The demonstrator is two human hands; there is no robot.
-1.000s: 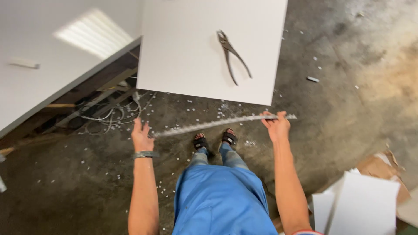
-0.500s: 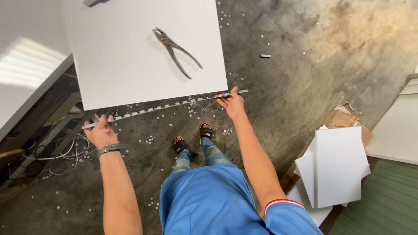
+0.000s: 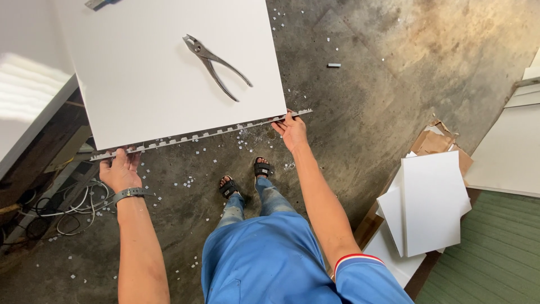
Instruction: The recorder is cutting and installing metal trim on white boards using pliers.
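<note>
Both hands grip a long notched metal strip [image 3: 197, 135] against the near edge of a big white panel [image 3: 169, 73]: the left hand [image 3: 119, 169] curls closed under its left end, the right hand [image 3: 291, 130] pinches its right end. Metal pliers [image 3: 216, 66] lie on the panel, beyond and between them. Keeping the strip flush along the whole edge, with even pressure at both ends, seems wise.

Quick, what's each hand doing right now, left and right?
Left hand: closed on the left end of the notched metal strip at the white board's edge.
Right hand: closed on the strip's right end.
</note>
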